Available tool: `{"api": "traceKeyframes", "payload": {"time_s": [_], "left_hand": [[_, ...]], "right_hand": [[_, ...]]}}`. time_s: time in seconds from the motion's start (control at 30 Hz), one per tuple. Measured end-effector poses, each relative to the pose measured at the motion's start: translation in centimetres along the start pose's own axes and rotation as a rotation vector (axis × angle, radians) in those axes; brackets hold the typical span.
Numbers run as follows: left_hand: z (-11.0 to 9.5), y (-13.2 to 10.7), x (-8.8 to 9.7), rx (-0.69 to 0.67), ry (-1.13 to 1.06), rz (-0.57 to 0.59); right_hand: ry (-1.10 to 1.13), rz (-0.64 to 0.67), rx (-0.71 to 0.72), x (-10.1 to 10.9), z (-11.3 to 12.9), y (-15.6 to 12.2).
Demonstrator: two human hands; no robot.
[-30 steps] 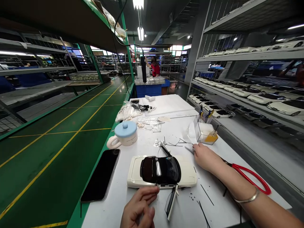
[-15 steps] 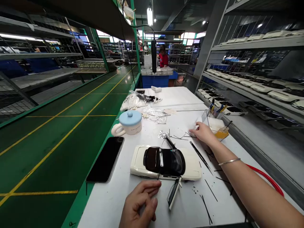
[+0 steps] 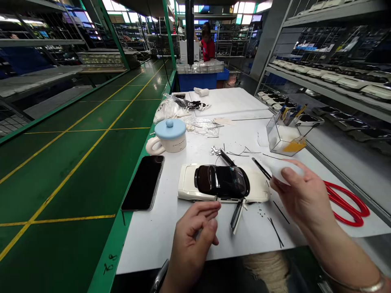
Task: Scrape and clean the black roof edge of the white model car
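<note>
A cream model car (image 3: 256,183) with a black roof lies on the white table, its doors standing out on both sides. Beside the near door (image 3: 237,215) is my left hand (image 3: 195,232), loosely curled, with nothing visible in it and its fingertips close to the car's side. My right hand (image 3: 305,195) is closed around a small white translucent bottle (image 3: 282,169), raised over the table just past the car's front end. Black tweezers (image 3: 261,167) lie partly behind that hand. Several thin black strips (image 3: 276,232) and tiny dark bits are scattered near the car.
A phone (image 3: 143,183) and a mug with a blue lid (image 3: 170,136) stand at the left edge. Red-handled scissors (image 3: 348,203) lie at right. Behind are a clear pen holder (image 3: 285,138) and plastic bags (image 3: 168,110). A person in red (image 3: 208,48) is farther back.
My right hand has come back toward me from beside the pen holder, bringing the white bottle. The left hand stays by the near door. My view has tilted down.
</note>
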State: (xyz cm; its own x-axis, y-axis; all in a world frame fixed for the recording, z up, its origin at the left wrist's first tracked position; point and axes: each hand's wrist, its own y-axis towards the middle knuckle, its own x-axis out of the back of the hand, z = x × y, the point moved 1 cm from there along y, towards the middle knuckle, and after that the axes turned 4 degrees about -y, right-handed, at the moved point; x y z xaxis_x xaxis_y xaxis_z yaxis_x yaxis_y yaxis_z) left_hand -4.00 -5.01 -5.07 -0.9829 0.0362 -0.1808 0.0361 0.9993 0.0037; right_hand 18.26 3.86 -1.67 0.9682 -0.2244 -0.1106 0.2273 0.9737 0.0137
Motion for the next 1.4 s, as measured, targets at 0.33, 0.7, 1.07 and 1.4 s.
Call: {"api": "traceKeyframes", "payload": {"time_s": [0.33, 0.7, 1.07, 1.4], "left_hand": [[0.6, -0.6, -0.7, -0.026, 0.022, 0.005], [0.5, -0.5, -0.7, -0.050, 0.017, 0.005], [0.3, -0.7, -0.7, -0.046, -0.002, -0.001], [0.3, -0.6, -0.6, -0.047, -0.002, 0.001]], "right_hand": [[-0.360, 0.019, 0.492, -1.7, -2.2, -4.7], [-0.474, 0.103, 0.692, -4.2, -4.1, -5.1], [-0.551, 0.125, 0.874, -4.8, -3.8, -5.3], [-0.527, 0.097, 0.827, -4.6, -4.1, -5.3]]}}
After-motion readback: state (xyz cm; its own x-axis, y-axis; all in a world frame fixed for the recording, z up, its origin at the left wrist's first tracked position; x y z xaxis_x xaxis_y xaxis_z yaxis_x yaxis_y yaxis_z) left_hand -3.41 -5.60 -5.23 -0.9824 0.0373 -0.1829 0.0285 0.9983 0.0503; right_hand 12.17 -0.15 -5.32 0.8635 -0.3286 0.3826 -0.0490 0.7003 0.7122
